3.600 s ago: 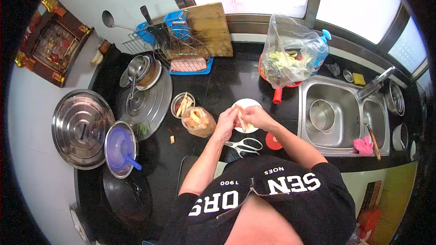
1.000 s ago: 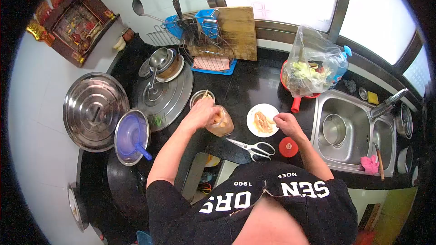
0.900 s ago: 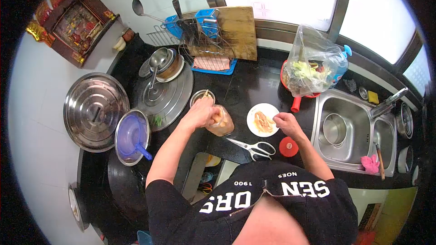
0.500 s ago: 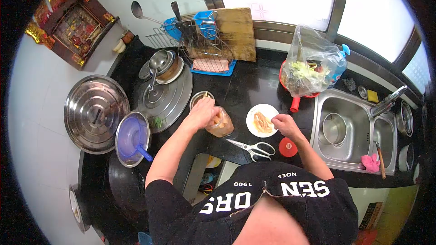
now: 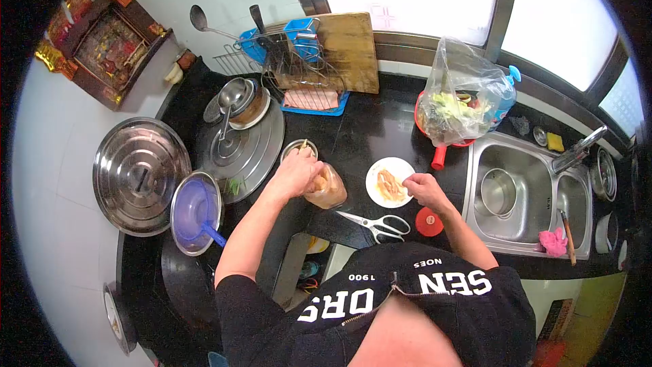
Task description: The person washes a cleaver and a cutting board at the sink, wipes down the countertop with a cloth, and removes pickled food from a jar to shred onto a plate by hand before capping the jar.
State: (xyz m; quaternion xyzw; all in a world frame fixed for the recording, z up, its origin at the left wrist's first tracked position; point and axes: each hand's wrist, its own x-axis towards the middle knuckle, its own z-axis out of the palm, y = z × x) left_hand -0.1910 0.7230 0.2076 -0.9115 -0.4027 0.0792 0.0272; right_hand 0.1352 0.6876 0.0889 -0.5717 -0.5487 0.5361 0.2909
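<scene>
My left hand (image 5: 297,172) is over the mouth of a clear jar (image 5: 330,190) with pale orange-brown pieces inside. Its fingers are bent together, and whatever they hold is hidden. Right behind this hand stands a small metal bowl (image 5: 289,150) with pale pieces showing in it. My right hand (image 5: 426,191) pinches the right rim of a white plate (image 5: 376,169). Pale brownish strips (image 5: 390,186) lie on that plate. Scissors (image 5: 377,225) with white handles rest in front of the jar and plate. A round red lid (image 5: 429,221) sits just below my right hand.
At right is a double sink (image 5: 527,232) holding a metal pot (image 5: 498,191). A bag of greens (image 5: 462,105) rests in a red-handled container behind. Large metal lids (image 5: 141,177), a purple strainer (image 5: 195,209) and a dish rack (image 5: 292,61) stand to the left and back.
The view has shifted slightly. My left hand stays at the jar and my right hand at the plate's rim, with little visible movement.
</scene>
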